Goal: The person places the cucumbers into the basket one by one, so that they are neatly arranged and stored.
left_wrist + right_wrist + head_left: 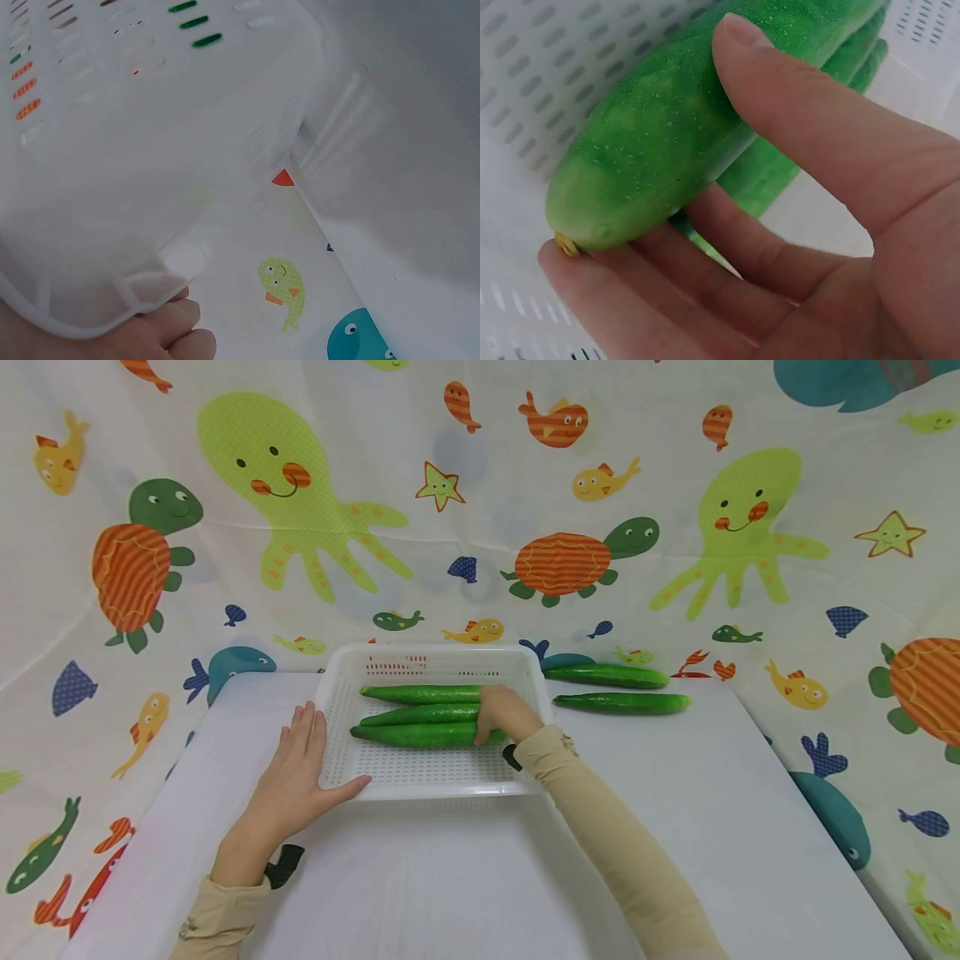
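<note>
A white perforated plastic basket [431, 789] holds several green cucumbers lying side by side. My right hand [506, 710] reaches into its right side and grips the front cucumber [420, 735] near the right end. In the right wrist view the thumb lies along the upper side of this cucumber [645, 150] and the fingers curl below it. My left hand [292, 781] rests at the basket's front left corner, fingers straight along the outer left wall, thumb stretched over the front rim. The left wrist view shows fingers [191, 345] beside the basket's rim [75, 326].
Two more cucumbers, one behind [607, 675] and one in front [622, 703], lie on the white table [465, 877] right of the basket. A cloth [465, 527] printed with sea animals hangs behind and around the table.
</note>
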Available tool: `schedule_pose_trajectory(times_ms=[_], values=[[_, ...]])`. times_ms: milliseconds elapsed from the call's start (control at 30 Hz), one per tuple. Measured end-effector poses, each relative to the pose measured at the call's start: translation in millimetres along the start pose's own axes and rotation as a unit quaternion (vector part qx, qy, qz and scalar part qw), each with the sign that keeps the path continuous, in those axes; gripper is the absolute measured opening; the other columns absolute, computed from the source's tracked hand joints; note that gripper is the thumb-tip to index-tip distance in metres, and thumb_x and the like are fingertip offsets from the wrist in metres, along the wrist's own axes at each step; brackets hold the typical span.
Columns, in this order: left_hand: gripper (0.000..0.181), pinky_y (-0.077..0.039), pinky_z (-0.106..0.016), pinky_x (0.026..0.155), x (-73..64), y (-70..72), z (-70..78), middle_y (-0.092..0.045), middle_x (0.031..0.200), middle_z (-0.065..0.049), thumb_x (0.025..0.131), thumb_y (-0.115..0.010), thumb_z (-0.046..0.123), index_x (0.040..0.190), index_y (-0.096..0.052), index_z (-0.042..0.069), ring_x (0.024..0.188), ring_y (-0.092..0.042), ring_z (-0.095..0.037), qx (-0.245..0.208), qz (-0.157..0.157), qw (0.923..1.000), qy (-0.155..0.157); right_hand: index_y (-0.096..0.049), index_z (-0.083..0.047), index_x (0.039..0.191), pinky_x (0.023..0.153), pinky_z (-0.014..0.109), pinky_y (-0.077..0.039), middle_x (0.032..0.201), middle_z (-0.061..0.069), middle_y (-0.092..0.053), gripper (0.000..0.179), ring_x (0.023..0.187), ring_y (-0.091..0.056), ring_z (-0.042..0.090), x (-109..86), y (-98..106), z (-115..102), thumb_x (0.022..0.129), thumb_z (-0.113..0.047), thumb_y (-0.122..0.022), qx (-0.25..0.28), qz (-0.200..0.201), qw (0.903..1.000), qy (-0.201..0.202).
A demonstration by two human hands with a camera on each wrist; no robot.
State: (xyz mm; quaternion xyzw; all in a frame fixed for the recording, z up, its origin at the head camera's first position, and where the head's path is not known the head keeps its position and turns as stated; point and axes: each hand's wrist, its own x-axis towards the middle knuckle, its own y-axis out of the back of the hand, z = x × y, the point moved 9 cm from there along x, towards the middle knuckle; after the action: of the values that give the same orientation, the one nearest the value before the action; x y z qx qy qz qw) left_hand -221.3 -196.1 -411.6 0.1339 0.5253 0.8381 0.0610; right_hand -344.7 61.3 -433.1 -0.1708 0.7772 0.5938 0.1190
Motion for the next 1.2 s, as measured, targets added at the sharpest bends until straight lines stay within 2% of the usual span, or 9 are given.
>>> schedule_pose_trajectory(times_ms=[200, 300, 467, 700, 800, 967, 1200], values=[[0.119, 0.003, -0.051, 0.120, 0.5, -0.1, 0.5, 0.003, 0.161, -0.031, 0.084, -0.070, 0.058, 0.151, -0.005, -0.016, 0.149, 0.006, -0.042, 0.004, -0.003, 1.0000, 0.004, -0.062, -0.002, 0.116, 0.091, 0.039, -0.052, 0.105, 0.009, -0.063, 0.055, 0.092, -0.058, 0.022, 0.2, -1.9, 5.3, 0.070, -0.012, -0.091, 0.007, 0.004, 0.9997, -0.024], [0.119, 0.003, -0.052, 0.120, 0.5, 0.4, 1.1, 0.002, 0.161, -0.031, 0.084, -0.070, 0.059, 0.151, -0.006, -0.016, 0.149, 0.006, -0.042, 0.003, -0.003, 1.0000, 0.002, -0.062, -0.001, 0.115, 0.091, 0.038, -0.052, 0.106, 0.010, -0.064, 0.053, 0.093, -0.058, 0.023, -1.4, 0.8, 5.6, 0.072, -0.014, -0.089, -0.005, 0.001, 0.9998, -0.020], [0.119, 0.002, -0.052, 0.120, 0.5, 1.3, 1.8, 0.002, 0.161, -0.031, 0.084, -0.070, 0.058, 0.151, -0.006, -0.016, 0.149, 0.005, -0.043, 0.002, -0.002, 1.0000, 0.001, -0.061, 0.001, 0.117, 0.092, 0.039, -0.052, 0.110, 0.011, -0.063, 0.052, 0.096, -0.058, 0.024, -13.3, 15.1, 2.9, 0.076, -0.018, -0.087, 0.003, 0.005, 0.9999, 0.009], [0.118, 0.002, -0.051, 0.121, 0.5, 1.7, 2.2, 0.001, 0.161, -0.032, 0.084, -0.070, 0.058, 0.151, -0.007, -0.016, 0.149, 0.005, -0.043, 0.003, 0.001, 1.0000, -0.002, -0.062, -0.002, 0.106, 0.072, 0.036, -0.053, 0.100, 0.009, -0.063, 0.038, 0.085, -0.060, 0.023, -35.8, 37.3, -1.1, 0.082, -0.024, -0.082, 0.039, -0.011, 0.9974, 0.060], [0.118, 0.002, -0.052, 0.121, 0.2, 1.2, 1.7, 0.001, 0.161, -0.031, 0.084, -0.069, 0.059, 0.151, -0.006, -0.016, 0.149, 0.006, -0.042, 0.003, -0.001, 1.0000, 0.001, -0.061, -0.006, 0.101, 0.071, 0.035, -0.051, 0.098, 0.007, -0.062, 0.034, 0.084, -0.058, 0.023, -44.5, 48.2, -0.5, 0.084, -0.028, -0.080, 0.062, -0.005, 0.9949, 0.079], [0.119, 0.001, -0.053, 0.120, -0.3, 0.3, 0.9, 0.003, 0.161, -0.030, 0.084, -0.068, 0.060, 0.151, -0.006, -0.016, 0.149, 0.007, -0.042, 0.004, -0.007, 1.0000, 0.005, -0.062, -0.007, 0.096, 0.072, 0.038, -0.050, 0.096, 0.009, -0.064, 0.029, 0.085, -0.058, 0.024, -64.3, 67.9, 3.6, 0.086, -0.029, -0.078, 0.136, 0.025, 0.9826, 0.124], [0.119, 0.001, -0.053, 0.120, -0.2, 0.9, 0.2, 0.004, 0.161, -0.030, 0.084, -0.069, 0.059, 0.151, -0.006, -0.016, 0.149, 0.006, -0.043, 0.003, -0.005, 1.0000, 0.004, -0.064, -0.009, 0.096, 0.079, 0.040, -0.052, 0.097, 0.007, -0.064, 0.022, 0.093, -0.061, 0.024, -95.9, 91.9, 24.1, 0.092, -0.029, -0.072, 0.235, 0.103, 0.9523, 0.166]])
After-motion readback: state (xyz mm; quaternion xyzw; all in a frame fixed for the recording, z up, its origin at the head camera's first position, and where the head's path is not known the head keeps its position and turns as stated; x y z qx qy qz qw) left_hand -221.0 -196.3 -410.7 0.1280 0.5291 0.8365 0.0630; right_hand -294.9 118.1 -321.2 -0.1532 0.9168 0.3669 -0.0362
